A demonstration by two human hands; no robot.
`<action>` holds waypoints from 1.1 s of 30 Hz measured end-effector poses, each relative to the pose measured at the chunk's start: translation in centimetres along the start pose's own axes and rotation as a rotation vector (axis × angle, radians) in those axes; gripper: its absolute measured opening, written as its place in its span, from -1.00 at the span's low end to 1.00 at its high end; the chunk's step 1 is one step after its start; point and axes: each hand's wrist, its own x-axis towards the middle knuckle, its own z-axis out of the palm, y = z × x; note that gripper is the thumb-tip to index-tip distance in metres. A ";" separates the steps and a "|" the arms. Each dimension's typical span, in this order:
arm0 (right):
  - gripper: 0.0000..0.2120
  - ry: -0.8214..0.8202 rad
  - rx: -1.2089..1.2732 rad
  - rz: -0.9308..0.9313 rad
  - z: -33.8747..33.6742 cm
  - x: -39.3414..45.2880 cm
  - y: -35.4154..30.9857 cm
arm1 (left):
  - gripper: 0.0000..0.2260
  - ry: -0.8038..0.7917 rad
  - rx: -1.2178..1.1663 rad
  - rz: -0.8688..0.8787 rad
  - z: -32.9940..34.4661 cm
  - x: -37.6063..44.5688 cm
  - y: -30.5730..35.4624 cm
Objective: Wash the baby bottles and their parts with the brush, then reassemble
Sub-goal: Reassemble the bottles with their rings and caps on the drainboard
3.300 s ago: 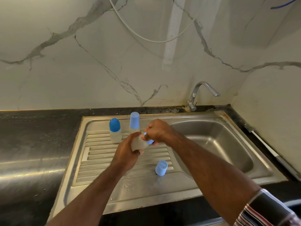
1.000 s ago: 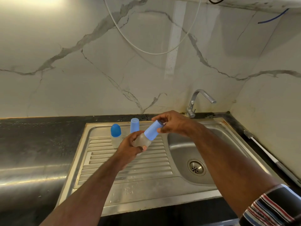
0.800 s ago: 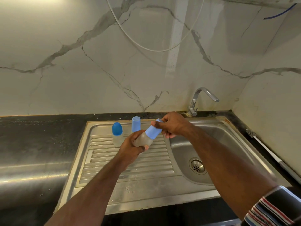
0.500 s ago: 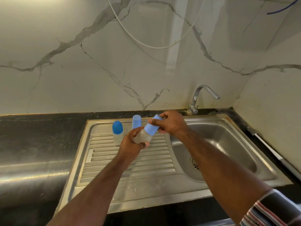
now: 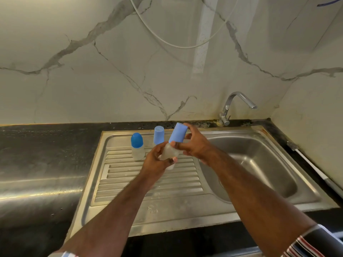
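Note:
My left hand grips the clear body of a baby bottle above the ribbed drainboard. A light blue cap sits on the bottle's top, tilted up and to the right. My right hand holds that cap at its base, thumb on the near side and fingers behind it. Two more bottles stand upright at the back of the drainboard: one with a dark blue domed cap and one with a light blue cap, its body partly hidden by my left hand.
The steel sink basin lies to the right, under a chrome tap. A long-handled bottle brush lies on the black counter along the right wall. A marble backsplash rises behind.
The loose blue cap that stood on the drainboard now sits on the held bottle. Over the last second my right hand has shifted from the cap's top to its base.

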 end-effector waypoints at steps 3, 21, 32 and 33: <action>-0.11 -0.019 -0.121 -0.017 0.7 -0.7 0.6 | -0.44 -0.097 0.101 0.014 -0.1 0.4 -0.6; -0.36 0.285 -0.253 -0.036 1.6 3.3 3.8 | -0.71 0.119 0.721 -0.030 -4.7 1.1 -3.2; -0.35 0.255 -0.288 -0.015 2.6 6.6 5.5 | -0.58 0.099 0.822 -0.026 -5.5 1.8 -5.1; -0.35 0.251 -0.297 -0.012 2.8 6.8 5.6 | -0.56 0.091 0.830 -0.022 -5.4 1.9 -5.3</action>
